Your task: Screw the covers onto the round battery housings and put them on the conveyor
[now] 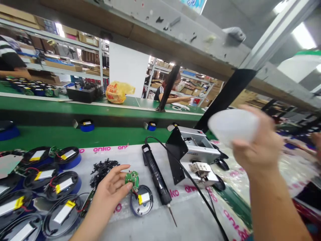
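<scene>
Between the thumb and fingers of my left hand (114, 189) is a small green circuit board (132, 180). A wire runs from it to a round black-and-blue housing (141, 208) on the bench, with a white battery (144, 198) with yellow tape inside. My right hand (260, 144) is raised at the right, blurred by motion, and closed around a white, dome-like piece (232, 125). To the right of the housing lies a black electric screwdriver (156, 175), its bit toward me. A heap of small black parts (104, 169) sits behind my left hand.
Several similar housings with batteries (62, 185) crowd the left side. A metal machine (195, 147) stands at the centre right, and a black cable (188, 175) crosses in front of it. Beyond is a green conveyor (120, 132) carrying blue housings. An overhead beam (150, 30) spans the top.
</scene>
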`<state>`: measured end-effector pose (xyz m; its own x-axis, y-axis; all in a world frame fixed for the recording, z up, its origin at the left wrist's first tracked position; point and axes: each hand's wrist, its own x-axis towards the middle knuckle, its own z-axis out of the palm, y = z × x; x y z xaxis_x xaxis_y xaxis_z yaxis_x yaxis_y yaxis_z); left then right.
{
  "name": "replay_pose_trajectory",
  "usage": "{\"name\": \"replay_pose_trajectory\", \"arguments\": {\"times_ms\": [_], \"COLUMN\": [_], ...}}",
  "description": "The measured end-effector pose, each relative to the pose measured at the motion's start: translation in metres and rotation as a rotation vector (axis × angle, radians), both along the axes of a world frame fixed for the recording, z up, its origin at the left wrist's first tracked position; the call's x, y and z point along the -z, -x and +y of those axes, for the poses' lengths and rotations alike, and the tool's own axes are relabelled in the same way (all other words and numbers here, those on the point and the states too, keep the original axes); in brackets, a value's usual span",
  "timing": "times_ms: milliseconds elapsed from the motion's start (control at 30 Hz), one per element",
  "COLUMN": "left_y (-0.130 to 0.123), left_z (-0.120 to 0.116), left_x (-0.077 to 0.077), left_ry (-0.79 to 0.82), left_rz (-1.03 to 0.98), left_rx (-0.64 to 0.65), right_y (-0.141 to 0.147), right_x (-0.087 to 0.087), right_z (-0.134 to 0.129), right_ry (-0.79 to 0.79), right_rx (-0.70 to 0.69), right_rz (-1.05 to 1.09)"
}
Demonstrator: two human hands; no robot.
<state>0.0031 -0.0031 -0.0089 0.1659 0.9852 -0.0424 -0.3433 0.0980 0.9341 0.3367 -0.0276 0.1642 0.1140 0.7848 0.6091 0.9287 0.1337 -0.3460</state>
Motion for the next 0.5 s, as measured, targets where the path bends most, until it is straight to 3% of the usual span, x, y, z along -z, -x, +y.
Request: {"name": "replay_pose_trajectory", "arguments": {"times_ms": [67, 167, 300, 367, 433, 500], "left_y": [0.000, 0.001, 0.001, 0.001, 0.001, 0.001], "left_z": [-0.001, -0.003, -0.004, -0.004, -0.003, -0.003], "left_x": [-0.004, -0.009, -0.010, -0.010, -0.012, -0.014], "left_ry": [0.008, 0.029, 0.026, 0.014, 0.006, 0.000], "left_rz": [-0.004, 0.023, 0.047, 0.069, 0.092, 0.112], "left_rx": [-0.002, 0.015, -0.004, -0.021, -0.037, -0.057], "right_y": [-0.010, -0.004, 0.045, 0.083, 0.121, 0.148], "right_x": [-0.006, 0.006, 0.039, 0.056, 0.073, 0.087], "right_z": [0.025, 0.048, 0.035, 0.018, 0.004, -0.004], "right_ry": [0.023, 0.055, -0.149, -0.157, -0.017, 0.250], "right_rx": [-0.052, -0.135, -0.188, -0.303, -0.454, -0.579], "right_rz": [-0.103, -0.187, -0.192, -0.191, -0.207, -0.150]}}
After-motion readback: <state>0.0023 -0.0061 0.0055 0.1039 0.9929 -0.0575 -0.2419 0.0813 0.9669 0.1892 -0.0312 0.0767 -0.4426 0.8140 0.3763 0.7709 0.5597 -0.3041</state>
